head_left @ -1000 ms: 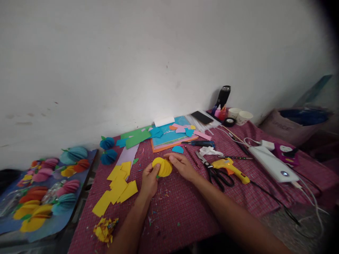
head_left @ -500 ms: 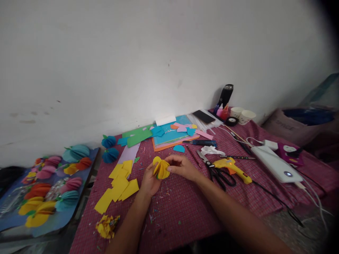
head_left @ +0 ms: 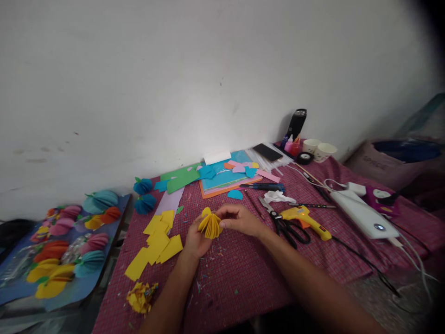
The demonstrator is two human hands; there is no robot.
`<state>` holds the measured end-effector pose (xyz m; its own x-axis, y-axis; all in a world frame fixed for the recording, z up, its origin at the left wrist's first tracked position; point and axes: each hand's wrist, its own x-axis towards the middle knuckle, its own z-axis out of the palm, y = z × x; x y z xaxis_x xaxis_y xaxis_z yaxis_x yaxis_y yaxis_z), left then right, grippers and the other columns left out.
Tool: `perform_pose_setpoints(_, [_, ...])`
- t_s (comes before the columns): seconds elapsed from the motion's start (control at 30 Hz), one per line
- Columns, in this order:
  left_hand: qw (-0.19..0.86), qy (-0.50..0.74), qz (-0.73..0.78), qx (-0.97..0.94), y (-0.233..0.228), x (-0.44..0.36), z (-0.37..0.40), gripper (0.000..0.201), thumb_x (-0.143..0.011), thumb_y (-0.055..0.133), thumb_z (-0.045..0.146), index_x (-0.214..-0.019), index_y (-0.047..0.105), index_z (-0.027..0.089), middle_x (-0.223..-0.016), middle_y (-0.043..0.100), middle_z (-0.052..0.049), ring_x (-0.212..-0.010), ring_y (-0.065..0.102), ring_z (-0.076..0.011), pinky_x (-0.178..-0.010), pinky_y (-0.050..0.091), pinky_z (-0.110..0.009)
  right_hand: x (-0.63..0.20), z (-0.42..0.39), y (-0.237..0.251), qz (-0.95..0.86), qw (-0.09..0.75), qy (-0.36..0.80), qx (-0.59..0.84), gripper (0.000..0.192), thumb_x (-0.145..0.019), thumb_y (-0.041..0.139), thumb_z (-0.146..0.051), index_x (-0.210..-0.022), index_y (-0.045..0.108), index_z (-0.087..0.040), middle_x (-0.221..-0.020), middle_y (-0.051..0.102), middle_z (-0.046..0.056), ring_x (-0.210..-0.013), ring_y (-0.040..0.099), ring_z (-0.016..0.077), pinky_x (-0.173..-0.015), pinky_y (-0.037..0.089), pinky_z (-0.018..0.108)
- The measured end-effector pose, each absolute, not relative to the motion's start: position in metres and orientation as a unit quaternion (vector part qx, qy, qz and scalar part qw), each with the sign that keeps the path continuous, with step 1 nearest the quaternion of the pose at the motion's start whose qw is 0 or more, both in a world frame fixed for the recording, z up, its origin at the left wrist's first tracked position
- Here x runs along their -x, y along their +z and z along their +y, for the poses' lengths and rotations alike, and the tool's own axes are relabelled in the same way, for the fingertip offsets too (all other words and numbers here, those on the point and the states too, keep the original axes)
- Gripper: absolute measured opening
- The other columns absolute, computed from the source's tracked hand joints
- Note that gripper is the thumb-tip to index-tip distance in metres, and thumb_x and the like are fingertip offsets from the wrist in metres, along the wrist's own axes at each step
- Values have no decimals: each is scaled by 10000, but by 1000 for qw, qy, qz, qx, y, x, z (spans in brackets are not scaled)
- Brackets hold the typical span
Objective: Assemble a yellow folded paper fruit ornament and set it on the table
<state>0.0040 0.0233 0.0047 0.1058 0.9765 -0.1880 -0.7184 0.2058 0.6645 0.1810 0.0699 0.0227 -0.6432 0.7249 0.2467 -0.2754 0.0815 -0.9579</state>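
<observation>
head view: only camera, frame centre is my work.
left hand (head_left: 195,241): under the yellow paper fan ball (head_left: 210,224), fingers curled onto its lower edge; fingertips hidden behind the folds.
right hand (head_left: 239,219): thumb and forefinger pinched narrow on the ball's right edge.
ball location: centre frame, held just above the red checked cloth (head_left: 243,273), folds fanned upward.
left of it: yellow paper pieces (head_left: 156,241) flat on cloth, crumpled yellow scrap (head_left: 140,297) lower left.
right of it: scissors (head_left: 285,222) and yellow glue gun (head_left: 306,220) just beside each other; gun cable runs off lower right.
hard to read: finished paper balls (head_left: 62,246) on board at left edge, blurred; right edge dark, bag (head_left: 392,162) cut off.
</observation>
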Motion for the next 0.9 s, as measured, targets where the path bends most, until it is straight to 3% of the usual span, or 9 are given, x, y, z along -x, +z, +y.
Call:
perform_pose_setpoints(0.17, [727,566,320,-219,5,-3,22,258,-784,694,281,-960,707,94,-915,740,-102,-803,695,-195,-751,547,-311,-182,74,19,-665,411,595,188,217,-858,684,-366,-925,732,-166,-898,693,41,-832,626,160,-774,489,288])
perform_pose_setpoints(0.4, [710,573,331,-238,0,-4,22,223,-801,735,283,-977,673,161,-922,719,-43,-799,683,-170,-741,560,-311,-183,72,27,-727,466,453,222,221,-931,576,-370,-897,712,-199,-882,667,48,-874,608,184,-847,471,334])
perform_pose_setpoints(0.57, [708,546,361,-266,2,-7,23,317,-828,712,337,-1102,637,197,-1012,698,-57,-850,678,-178,-746,554,-312,-185,70,34,-718,471,443,256,186,-932,552,-334,-923,682,-201,-912,663,53,-876,600,188,-829,473,335])
perform_pose_setpoints(0.77, [467,663,453,-370,0,-4,25,420,-778,771,318,-1161,625,226,-1101,665,-52,-1050,616,-176,-934,467,-282,-180,72,25,-661,499,413,379,141,-900,556,-293,-824,639,-208,-826,636,34,-771,577,179,-726,461,308])
perform_pose_setpoints(0.9, [413,642,472,-442,1,-4,20,357,-734,802,249,-1056,654,206,-1045,659,-54,-1003,609,-185,-944,449,-288,-176,74,15,-662,494,388,409,122,-890,547,-267,-796,603,-213,-801,615,31,-742,555,177,-685,442,298])
